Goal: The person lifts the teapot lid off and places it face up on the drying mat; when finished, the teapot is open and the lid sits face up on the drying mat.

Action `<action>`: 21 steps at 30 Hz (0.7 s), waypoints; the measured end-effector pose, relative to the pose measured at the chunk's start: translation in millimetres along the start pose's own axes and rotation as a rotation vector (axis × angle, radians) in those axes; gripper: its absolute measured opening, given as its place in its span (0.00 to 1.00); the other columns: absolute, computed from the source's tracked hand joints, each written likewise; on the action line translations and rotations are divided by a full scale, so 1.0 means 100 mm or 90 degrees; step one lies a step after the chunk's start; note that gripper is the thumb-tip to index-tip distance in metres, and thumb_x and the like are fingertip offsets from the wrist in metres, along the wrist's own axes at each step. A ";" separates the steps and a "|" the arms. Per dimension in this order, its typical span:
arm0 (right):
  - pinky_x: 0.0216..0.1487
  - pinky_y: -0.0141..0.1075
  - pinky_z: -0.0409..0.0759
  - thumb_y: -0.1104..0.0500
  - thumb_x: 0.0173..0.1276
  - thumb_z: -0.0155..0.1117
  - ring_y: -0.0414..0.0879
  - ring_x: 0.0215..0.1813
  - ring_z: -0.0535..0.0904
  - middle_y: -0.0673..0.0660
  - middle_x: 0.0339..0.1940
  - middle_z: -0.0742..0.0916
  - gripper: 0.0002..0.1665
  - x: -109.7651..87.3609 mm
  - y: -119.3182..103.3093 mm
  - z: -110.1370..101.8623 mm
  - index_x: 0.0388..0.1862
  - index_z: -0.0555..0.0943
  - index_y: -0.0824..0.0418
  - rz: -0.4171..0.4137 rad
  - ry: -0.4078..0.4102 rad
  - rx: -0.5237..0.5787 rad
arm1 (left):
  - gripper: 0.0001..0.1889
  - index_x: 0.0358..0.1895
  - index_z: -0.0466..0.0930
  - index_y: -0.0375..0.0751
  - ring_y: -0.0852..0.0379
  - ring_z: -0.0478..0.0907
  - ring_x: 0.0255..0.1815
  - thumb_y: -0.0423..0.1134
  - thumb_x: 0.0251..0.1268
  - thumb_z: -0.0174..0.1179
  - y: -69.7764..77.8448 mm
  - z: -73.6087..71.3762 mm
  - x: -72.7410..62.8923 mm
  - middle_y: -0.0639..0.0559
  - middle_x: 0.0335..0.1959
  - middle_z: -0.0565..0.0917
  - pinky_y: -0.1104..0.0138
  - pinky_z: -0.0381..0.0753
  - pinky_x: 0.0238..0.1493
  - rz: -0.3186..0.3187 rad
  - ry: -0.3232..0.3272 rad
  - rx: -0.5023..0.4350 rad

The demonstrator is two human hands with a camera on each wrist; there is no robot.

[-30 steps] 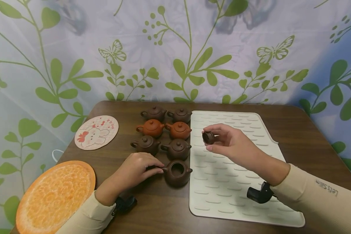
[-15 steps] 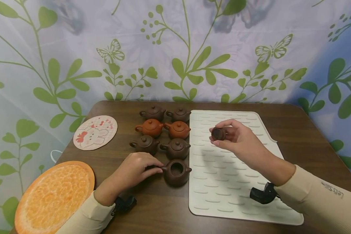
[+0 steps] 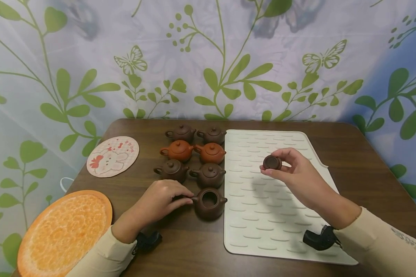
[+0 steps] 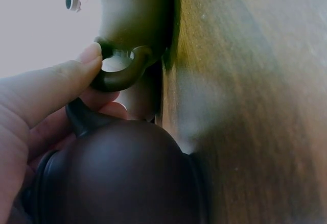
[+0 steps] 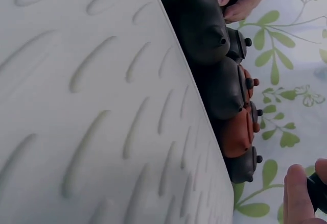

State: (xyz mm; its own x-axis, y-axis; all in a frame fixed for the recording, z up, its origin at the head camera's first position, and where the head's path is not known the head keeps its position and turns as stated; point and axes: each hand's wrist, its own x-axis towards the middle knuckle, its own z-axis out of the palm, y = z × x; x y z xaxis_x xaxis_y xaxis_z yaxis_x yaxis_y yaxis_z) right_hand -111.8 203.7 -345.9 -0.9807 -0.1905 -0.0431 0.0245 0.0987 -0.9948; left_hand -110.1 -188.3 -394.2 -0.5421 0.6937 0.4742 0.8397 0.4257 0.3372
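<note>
In the head view my left hand (image 3: 159,200) pinches the handle of a dark brown teapot (image 3: 209,212) standing lidless on the table. The left wrist view has its thumb on the looped handle (image 4: 122,78), close beside another teapot's rounded body (image 4: 127,173). Above the white mat, my right hand (image 3: 299,171) holds a small dark brown lid (image 3: 272,162) by its edge, its hollow side towards the head camera. Only a dark bit of the lid (image 5: 318,193) shows in the right wrist view, beside the fingertips (image 5: 298,198).
Beyond the lidless pot, several lidded teapots stand in two columns, among them a dark one (image 3: 209,177) and an orange-red one (image 3: 212,154). The white ridged mat (image 3: 249,234) lies right of them. An orange-slice mat (image 3: 67,234) and a rabbit mat (image 3: 112,157) lie left.
My right hand has moved to the right over the mat with the lid, and the lid's hollow side has turned more towards the head camera. The left hand has stayed at the teapot handle.
</note>
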 end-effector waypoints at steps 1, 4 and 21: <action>0.59 0.36 0.81 0.70 0.73 0.71 0.49 0.56 0.87 0.69 0.66 0.73 0.29 -0.01 0.02 -0.02 0.65 0.67 0.72 0.003 0.004 -0.001 | 0.07 0.41 0.93 0.44 0.62 0.86 0.40 0.36 0.61 0.78 0.00 0.00 0.00 0.59 0.38 0.90 0.62 0.86 0.42 -0.001 0.000 0.001; 0.57 0.33 0.82 0.66 0.72 0.74 0.45 0.56 0.86 0.64 0.65 0.77 0.31 -0.06 0.08 -0.08 0.68 0.70 0.70 0.013 0.022 -0.028 | 0.07 0.41 0.93 0.44 0.62 0.86 0.40 0.36 0.61 0.78 0.00 0.00 0.00 0.59 0.39 0.90 0.62 0.86 0.42 -0.003 -0.002 0.003; 0.49 0.28 0.82 0.67 0.72 0.74 0.38 0.53 0.84 0.46 0.53 0.87 0.24 -0.38 0.24 -0.61 0.65 0.80 0.59 0.043 0.063 -0.042 | 0.07 0.41 0.93 0.45 0.63 0.86 0.41 0.36 0.62 0.78 -0.01 0.00 -0.02 0.59 0.39 0.90 0.61 0.86 0.43 -0.003 -0.005 0.003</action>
State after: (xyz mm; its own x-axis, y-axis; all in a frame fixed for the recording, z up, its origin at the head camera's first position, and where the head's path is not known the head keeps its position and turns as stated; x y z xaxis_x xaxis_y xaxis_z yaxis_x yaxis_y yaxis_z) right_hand -85.7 272.6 -362.5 -0.9918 -0.0841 -0.0966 0.0809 0.1731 -0.9816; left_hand -109.7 -189.9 -396.0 -0.5453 0.6961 0.4670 0.8376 0.4312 0.3354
